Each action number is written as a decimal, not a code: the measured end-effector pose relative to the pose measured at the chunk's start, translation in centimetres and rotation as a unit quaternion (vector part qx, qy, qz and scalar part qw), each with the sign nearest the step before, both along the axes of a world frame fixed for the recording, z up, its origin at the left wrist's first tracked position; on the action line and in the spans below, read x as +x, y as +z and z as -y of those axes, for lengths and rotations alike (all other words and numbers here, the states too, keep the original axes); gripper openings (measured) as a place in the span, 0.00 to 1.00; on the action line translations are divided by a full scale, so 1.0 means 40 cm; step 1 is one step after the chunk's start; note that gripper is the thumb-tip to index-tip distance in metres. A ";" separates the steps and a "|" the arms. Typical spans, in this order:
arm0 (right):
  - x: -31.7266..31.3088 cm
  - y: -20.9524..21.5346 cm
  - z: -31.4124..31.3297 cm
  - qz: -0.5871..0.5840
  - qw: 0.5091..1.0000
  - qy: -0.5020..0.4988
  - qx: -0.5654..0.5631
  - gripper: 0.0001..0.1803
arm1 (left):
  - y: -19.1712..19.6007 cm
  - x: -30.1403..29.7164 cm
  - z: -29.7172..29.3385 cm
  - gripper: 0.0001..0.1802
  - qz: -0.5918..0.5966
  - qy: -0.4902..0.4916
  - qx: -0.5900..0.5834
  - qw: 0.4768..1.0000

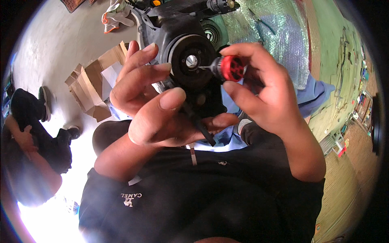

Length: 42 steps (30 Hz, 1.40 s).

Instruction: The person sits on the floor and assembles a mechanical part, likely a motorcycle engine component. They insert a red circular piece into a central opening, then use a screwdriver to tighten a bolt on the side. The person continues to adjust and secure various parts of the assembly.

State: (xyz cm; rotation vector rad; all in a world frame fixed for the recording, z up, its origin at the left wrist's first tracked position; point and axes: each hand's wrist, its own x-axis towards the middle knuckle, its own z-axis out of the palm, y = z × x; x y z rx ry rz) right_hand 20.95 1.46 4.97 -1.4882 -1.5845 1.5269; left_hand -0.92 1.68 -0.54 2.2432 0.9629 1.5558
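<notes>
Right hand (265, 87) holding red-and-black part (232, 68), bubble wrap (285, 40), green surface (330, 44), pale floor (52, 48)

Glossy red plastic fitting (233, 68); matt black plastic housing (172, 30); crinkled bubble wrap (285, 52) (clear, shiny film); matt brown cardboard (92, 83); creased blue cloth (313, 98).

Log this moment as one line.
Right hand: pinching red-and-black part, thin tip toward black housing's round opening | Left hand: near housing, grip on dark rod unclear | Around: cardboard, bubble wrap
</notes>
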 end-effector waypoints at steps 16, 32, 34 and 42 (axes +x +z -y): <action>-0.060 -0.089 -0.031 0.126 0.976 0.053 0.168 0.21 | 0.025 -0.007 0.006 0.62 -0.012 -0.002 -0.054 0.998; -0.114 -0.069 -0.022 0.187 0.980 -0.024 0.066 0.17 | 0.021 -0.007 0.004 0.62 -0.003 0.012 -0.044 0.999; -0.115 -0.062 -0.030 0.215 0.973 -0.006 0.080 0.17 | 0.021 -0.007 0.005 0.62 -0.007 0.013 -0.046 0.999; -0.120 -0.036 -0.055 0.266 0.954 0.078 0.111 0.20 | 0.007 -0.001 0.005 0.62 0.031 -0.008 -0.049 0.998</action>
